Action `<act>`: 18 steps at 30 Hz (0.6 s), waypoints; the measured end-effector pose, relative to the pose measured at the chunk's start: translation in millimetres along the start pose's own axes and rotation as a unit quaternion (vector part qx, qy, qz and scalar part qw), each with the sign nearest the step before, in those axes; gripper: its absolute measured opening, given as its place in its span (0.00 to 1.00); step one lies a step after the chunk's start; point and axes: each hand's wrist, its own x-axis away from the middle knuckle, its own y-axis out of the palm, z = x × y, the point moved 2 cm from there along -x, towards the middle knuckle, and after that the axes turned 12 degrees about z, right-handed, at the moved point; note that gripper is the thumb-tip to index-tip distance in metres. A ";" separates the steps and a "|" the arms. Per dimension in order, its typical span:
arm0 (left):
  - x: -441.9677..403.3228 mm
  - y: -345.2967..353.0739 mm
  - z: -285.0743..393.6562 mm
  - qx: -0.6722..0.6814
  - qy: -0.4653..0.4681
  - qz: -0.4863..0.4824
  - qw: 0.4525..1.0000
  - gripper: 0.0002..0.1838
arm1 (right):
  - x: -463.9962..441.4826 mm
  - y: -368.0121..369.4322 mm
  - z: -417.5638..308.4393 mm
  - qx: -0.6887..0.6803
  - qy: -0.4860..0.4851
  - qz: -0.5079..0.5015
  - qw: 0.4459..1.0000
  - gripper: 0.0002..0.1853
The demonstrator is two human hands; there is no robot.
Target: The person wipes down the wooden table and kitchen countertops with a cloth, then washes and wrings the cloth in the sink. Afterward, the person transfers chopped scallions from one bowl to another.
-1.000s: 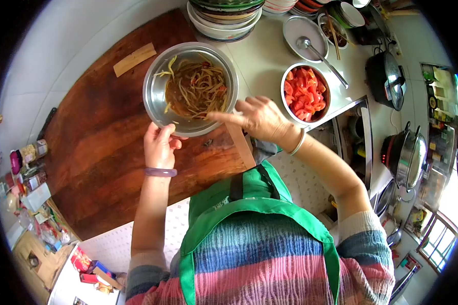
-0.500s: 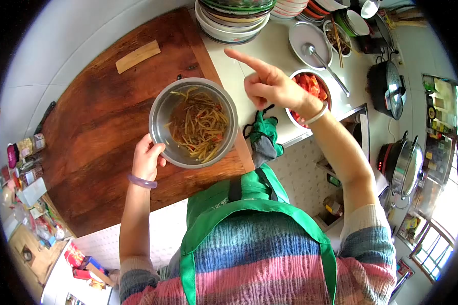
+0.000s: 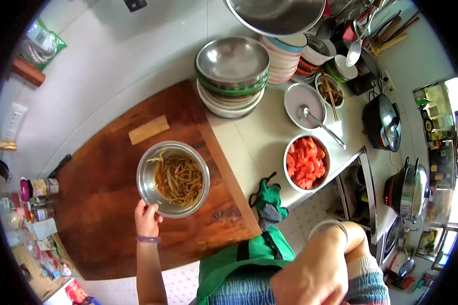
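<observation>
My left hand [image 3: 147, 217] grips the near-left rim of a steel bowl [image 3: 146, 184], thumb over the edge. In the bowl are thin brownish-green strips [image 3: 180, 178] in dark liquid with a few red bits. It is over the wooden board [image 3: 102, 218] on the left. My right hand [image 3: 313, 274] is close to the camera, in front of the striped sweater. Its back faces up and its fingers are bent under, mostly hidden; nothing shows in it. A bowl of cut red tomatoes [image 3: 306, 163] stands on the counter beyond that hand.
Stacked bowls [image 3: 233, 63] stand at the board's far corner. A pale plate holds a ladle [image 3: 320, 127]; chopsticks [image 3: 329, 96] cross a small bowl behind it. A green-and-grey cloth item [image 3: 270, 201] hangs at the counter edge. Lidded pots [image 3: 387, 124] stand on the right.
My right hand has drawn back from above the counter, its index finger extended then, to near my chest. The view has tilted up. My left hand still grips the bowl.
</observation>
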 end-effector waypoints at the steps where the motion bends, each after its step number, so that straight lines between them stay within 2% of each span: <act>1: -4.5 -0.5 3.6 0.012 0.013 0.008 1.000 0.08 | -1.5 1.2 -7.1 0.015 -0.018 -0.017 1.000 0.25; 4: -17.2 -7.0 3.8 0.040 0.024 0.036 0.998 0.09 | -1.8 10.4 -20.6 0.041 -0.066 -0.052 0.996 0.18; 6: -27.4 -11.8 2.1 0.047 0.040 0.044 0.997 0.10 | -4.3 13.5 -23.0 -0.024 -0.051 -0.073 0.996 0.17; 9: -31.9 -5.4 6.3 0.054 0.040 0.055 0.996 0.10 | -4.6 8.2 -17.9 -0.213 0.029 -0.093 0.972 0.21; 11: -35.7 -6.2 9.6 0.066 0.043 0.059 0.995 0.10 | 0.7 -5.0 -12.2 -0.180 -0.037 -0.050 0.982 0.11; 12: -37.5 -7.9 9.6 0.068 0.042 0.061 0.995 0.10 | 5.6 -11.2 -7.0 -0.168 -0.074 -0.028 0.983 0.11; 13: -45.8 -13.0 6.3 0.073 0.044 0.046 0.995 0.11 | 26.5 -21.7 3.9 -0.144 -0.067 0.010 0.987 0.09; 14: -47.6 -12.2 9.9 0.077 0.035 0.059 0.995 0.10 | 59.4 -27.7 22.4 -0.113 0.012 0.226 0.967 0.15; 15: -53.7 -13.1 9.1 0.083 0.033 0.069 0.994 0.10 | 96.5 -32.9 41.0 -0.103 0.099 0.427 0.893 0.25; 16: -61.9 -13.0 9.5 0.090 0.033 0.079 0.992 0.09 | 93.4 -50.8 46.9 0.124 0.226 0.565 0.784 0.26; 17: -66.1 -9.5 13.5 0.118 0.028 0.097 0.988 0.08 | 111.3 -59.1 69.8 0.411 0.291 0.533 0.680 0.28; 18: -73.4 -12.1 17.2 0.113 0.030 0.102 0.988 0.07 | 136.5 -67.7 103.3 0.657 0.329 0.445 0.512 0.31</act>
